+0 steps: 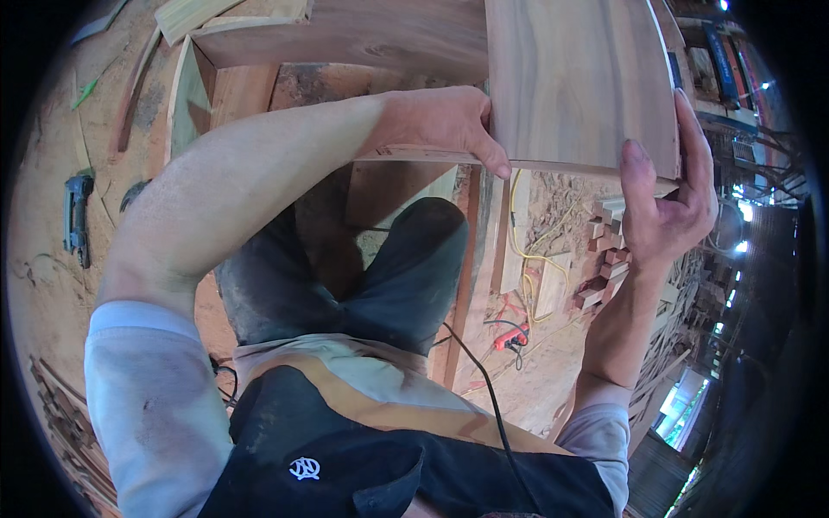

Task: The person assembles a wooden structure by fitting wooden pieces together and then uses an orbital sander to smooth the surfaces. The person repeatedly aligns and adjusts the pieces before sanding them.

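Observation:
A wide, smooth wooden board (pixel 577 82) with dark grain lies across the right end of a box-like wooden frame (pixel 371 36) in front of me. My right hand (pixel 669 198) grips the board's near right corner, thumb on the top face and fingers along the outer side. At the board's left edge, my left hand (pixel 449 125) is closed over the wood where board and frame meet. Its thumb points toward the near edge, and its other fingers are hidden. Both forearms reach around the near side of the frame.
A dark blue power tool (pixel 78 220) lies on the dusty floor at left. Loose planks (pixel 186 15) rest at the far left. Stacked wood blocks (pixel 604 263), a yellow cord (pixel 518 226) and a red tool or connector (pixel 511 337) lie at right. A black cable (pixel 488 380) crosses my front.

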The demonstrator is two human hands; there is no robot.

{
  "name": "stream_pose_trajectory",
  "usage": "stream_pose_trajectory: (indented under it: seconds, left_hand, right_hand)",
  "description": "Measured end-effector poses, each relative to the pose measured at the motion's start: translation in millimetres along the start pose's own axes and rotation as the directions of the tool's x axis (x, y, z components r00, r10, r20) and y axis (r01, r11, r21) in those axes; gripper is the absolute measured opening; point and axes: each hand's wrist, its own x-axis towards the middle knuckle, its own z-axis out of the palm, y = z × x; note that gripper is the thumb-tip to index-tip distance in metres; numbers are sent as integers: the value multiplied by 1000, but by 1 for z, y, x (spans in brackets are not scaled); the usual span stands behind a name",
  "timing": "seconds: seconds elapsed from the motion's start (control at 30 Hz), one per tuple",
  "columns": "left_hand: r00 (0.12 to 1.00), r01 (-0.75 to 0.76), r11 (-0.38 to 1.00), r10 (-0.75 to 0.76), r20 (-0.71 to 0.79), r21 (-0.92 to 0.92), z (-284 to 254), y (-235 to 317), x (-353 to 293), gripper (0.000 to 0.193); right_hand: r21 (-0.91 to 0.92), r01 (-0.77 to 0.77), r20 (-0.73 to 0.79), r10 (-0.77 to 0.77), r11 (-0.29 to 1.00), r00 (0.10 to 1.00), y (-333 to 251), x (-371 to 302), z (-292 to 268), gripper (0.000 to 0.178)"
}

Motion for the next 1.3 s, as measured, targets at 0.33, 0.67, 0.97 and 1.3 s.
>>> stream_pose_trajectory:
  seconds: [0.33,0.67,0.97,1.3]
  left_hand:
    - [1000,2,999,-2,-14,47,1,4,-4,52]
    - [995,-51,994,59,-75,101,2,-3,4,46]
    - [994,41,999,-37,-99,35,2,1,4,44]
    - [999,33,998,-31,-43,54,3,10,-3,40]
  right_hand:
    - [-74,-75,129,85,994,988,-22,10,-12,64]
    - [61,-284,192,268,957,944,-36,33,-1,66]
    - [189,-98,90,82,977,993,-27,29,2,66]
    - [84,142,57,-147,986,988,11,19,8,69]
